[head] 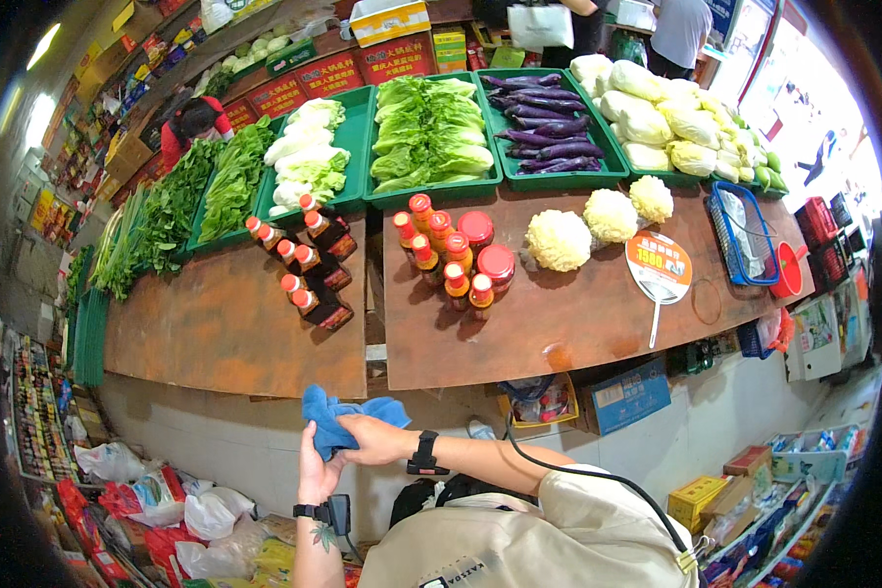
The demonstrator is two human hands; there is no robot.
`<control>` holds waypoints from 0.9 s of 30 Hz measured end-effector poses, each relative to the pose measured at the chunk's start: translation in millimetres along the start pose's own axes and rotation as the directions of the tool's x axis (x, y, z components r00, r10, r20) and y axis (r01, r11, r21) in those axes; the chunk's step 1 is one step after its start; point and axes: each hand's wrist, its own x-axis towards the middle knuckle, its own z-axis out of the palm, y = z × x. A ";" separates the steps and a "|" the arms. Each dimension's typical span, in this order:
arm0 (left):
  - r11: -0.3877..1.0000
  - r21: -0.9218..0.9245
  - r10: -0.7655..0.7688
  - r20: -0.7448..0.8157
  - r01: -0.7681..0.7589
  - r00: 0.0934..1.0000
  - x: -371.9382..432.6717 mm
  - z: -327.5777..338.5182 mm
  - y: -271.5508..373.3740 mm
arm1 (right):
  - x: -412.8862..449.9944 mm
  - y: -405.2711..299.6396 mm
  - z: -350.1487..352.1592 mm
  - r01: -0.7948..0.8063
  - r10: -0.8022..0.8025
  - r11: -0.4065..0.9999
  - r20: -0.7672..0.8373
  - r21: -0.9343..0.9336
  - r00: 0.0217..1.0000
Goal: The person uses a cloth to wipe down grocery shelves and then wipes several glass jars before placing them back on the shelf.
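Note:
A crumpled blue cloth [331,422] is held between both hands, just off the front edge of the brown tabletop [228,353]. My left hand [316,464] supports it from the left and below, the thumb pointing up. From the right, my right hand [376,441] grips the cloth, with its fingers partly hidden. Dark sauce bottles [323,272] with red and white caps stand on the left tabletop section. Across a narrow gap, several red-capped bottles [441,253] and red-lidded jars [497,266] stand on the right section.
Green trays [432,191] of lettuce, eggplants and cabbages line the back. Cauliflowers [558,240], a hand fan [658,268], a blue basket [744,235] and a red scoop [786,270] lie to the right. A person in red [191,125] bends at the back left; others stand behind the trays. Bags [217,511] lie lower left.

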 end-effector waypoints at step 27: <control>0.935 -0.309 0.086 -0.275 -0.173 0.958 0.1 -5.6 -15.3 | -102.2 92.2 -313.5 -0.393 -0.033 0.694 -0.572 -0.603 0.820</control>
